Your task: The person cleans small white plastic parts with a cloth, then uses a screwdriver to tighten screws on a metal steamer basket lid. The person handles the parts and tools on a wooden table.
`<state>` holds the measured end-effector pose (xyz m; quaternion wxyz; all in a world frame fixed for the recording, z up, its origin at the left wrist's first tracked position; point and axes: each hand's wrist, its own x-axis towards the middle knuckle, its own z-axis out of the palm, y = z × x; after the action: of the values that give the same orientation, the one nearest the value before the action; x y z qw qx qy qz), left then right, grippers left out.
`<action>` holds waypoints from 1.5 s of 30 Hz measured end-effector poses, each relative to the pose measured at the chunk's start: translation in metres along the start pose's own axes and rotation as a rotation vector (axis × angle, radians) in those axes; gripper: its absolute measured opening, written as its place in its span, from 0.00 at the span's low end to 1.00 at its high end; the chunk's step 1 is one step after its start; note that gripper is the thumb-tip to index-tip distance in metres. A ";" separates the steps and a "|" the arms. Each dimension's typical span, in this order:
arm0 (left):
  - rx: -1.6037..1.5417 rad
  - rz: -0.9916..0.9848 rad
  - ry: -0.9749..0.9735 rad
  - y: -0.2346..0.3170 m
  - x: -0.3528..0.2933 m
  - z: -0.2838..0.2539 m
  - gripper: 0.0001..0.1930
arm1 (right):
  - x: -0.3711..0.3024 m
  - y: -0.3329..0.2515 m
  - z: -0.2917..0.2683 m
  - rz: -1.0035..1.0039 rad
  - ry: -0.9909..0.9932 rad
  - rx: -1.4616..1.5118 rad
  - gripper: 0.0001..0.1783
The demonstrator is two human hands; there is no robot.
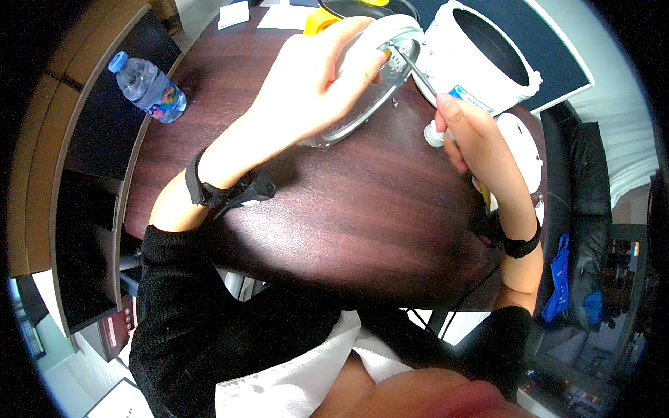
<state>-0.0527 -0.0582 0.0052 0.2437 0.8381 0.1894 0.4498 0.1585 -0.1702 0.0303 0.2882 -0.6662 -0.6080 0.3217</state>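
My left hand is closed on the edge of a round white appliance lid, tilted up on its side. Its silver metal inner face is turned to the right, with the thumb pressed on it. In my right hand is a tool with a thin metal shaft, probably a screwdriver; its handle is mostly hidden by the fingers. The shaft's far end meets the lid's inner face near my left thumb. On the table below the lid lies a small screw-like part. A small white round piece sits beside my right hand.
A white pot-shaped appliance body with a dark opening stands at the far right of the brown table. Behind the lid is a black pan. A water bottle stands at left. A white round part lies beyond my right wrist.
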 end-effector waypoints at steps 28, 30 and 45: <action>0.001 0.050 0.041 -0.001 0.002 0.000 0.19 | 0.003 0.000 0.000 -0.063 -0.048 0.019 0.27; 0.060 -0.011 -0.024 0.000 0.000 -0.001 0.17 | 0.009 0.007 -0.005 -0.428 0.271 -0.438 0.25; -0.061 -0.101 -0.072 -0.003 0.003 0.000 0.18 | -0.001 0.008 0.011 0.238 -0.280 0.486 0.30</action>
<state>-0.0513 -0.0548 0.0053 0.2980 0.8353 0.2087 0.4122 0.1551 -0.1718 0.0177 0.3129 -0.5936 -0.4647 0.5777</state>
